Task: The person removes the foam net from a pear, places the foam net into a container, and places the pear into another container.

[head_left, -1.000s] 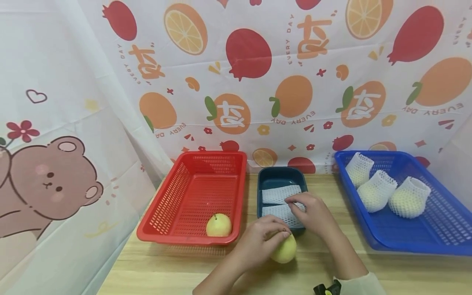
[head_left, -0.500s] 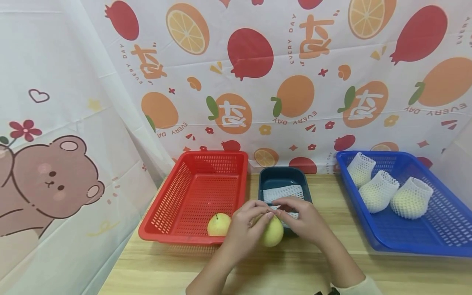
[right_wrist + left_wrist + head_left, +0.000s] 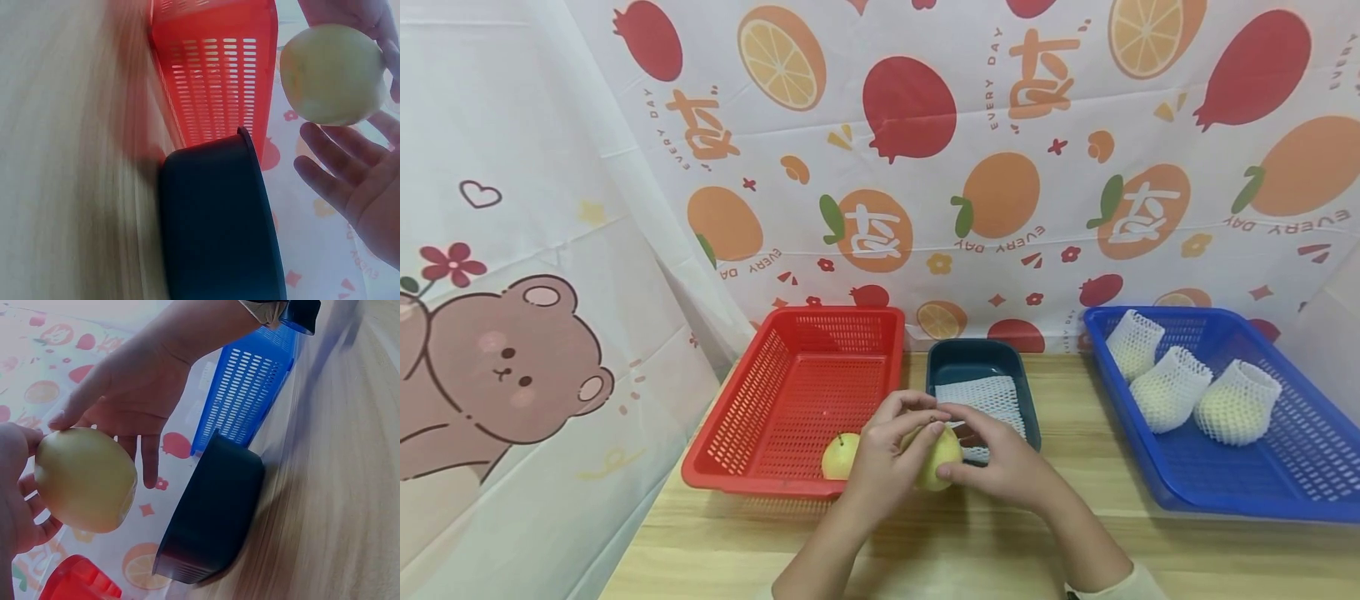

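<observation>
A yellow pear (image 3: pixel 942 460) is held in front of the dark teal tray (image 3: pixel 1033 417). My left hand (image 3: pixel 883 450) grips it from the left, its fingers curled near the stem. On the other side, my right hand (image 3: pixel 1000 458) touches the pear with its thumb; in the right wrist view the fingers of this hand (image 3: pixel 365 187) are spread beside the pear (image 3: pixel 331 75). White foam netting (image 3: pixel 988 392) lies in the tray, partly hidden by the hands. The left wrist view shows the pear (image 3: pixel 84 481) bare, without netting.
At the left stands a red basket (image 3: pixel 790 486) with another pear (image 3: pixel 838 457) in its near right corner. A blue basket (image 3: pixel 1262 504) at the right holds three pears in foam nets (image 3: pixel 1232 408). A printed cloth (image 3: pixel 925 200) hangs behind.
The held pear has moved left and up, with both hands around it. My right hand has come from over the tray's netting to the pear's right side.
</observation>
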A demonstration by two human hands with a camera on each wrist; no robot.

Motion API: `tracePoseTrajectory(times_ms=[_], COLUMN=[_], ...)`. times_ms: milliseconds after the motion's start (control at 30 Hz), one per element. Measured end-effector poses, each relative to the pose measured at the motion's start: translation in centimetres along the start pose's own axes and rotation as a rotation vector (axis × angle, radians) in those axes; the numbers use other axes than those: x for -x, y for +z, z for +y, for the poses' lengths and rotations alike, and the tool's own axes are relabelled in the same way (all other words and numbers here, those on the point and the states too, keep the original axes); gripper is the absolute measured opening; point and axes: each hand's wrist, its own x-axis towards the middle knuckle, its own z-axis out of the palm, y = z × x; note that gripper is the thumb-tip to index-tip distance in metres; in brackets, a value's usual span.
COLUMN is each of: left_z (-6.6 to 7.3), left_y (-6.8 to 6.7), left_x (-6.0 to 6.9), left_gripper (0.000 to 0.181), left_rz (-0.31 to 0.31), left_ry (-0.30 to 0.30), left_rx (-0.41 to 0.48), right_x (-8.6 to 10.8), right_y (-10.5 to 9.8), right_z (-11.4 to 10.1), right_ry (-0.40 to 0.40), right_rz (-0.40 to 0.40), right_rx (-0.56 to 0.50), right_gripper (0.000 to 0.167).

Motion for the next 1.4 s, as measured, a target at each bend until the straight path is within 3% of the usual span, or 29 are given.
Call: tracePoseTrajectory(times_ms=[267, 467, 600, 833, 1067, 1233, 1400], left_z=[-0.2, -0.1, 0.1, 0.5, 0.6, 0.7, 0.6], left_y=[0.0, 0.0, 0.1, 0.7, 1.2, 0.7, -0.3], left_x=[0.2, 0.2, 0.1, 0.0, 0.3, 0.3, 0.0], left_gripper=[0.016, 0.018, 0.032, 0.065, 0.067, 0.061, 0.059], left_rz=[0.015, 0.010, -0.004, -0.041, -0.048, -0.054, -0.050], left_ry=[0.032, -0.008, -0.095, -0.270, -0.319, -0.353, -0.395], left_rx=[-0.018, 0.002, 0.036, 0.111, 0.126, 0.180, 0.216], right_x=[0.1, 0.1, 0.0, -0.1, -0.1, 0.0, -0.4], right_y=[0.4, 0.6, 0.9, 1.0, 1.5, 1.9, 1.9], right_z=[-0.4, -0.3, -0.4, -0.7, -1.0, -1.0, -1.2], right_ry=[0.019, -0.003, -0.005, -0.040, -0.134, -0.136, -0.080], right_rz=[-0.067, -0.039, 0.035, 0.232, 0.327, 0.318, 0.252], right_rx=[0.006, 0.029, 0.069, 0.219, 0.329, 0.277, 0.047], right_gripper=[0.078, 0.080, 0.080, 0.078, 0.078, 0.079, 0.077])
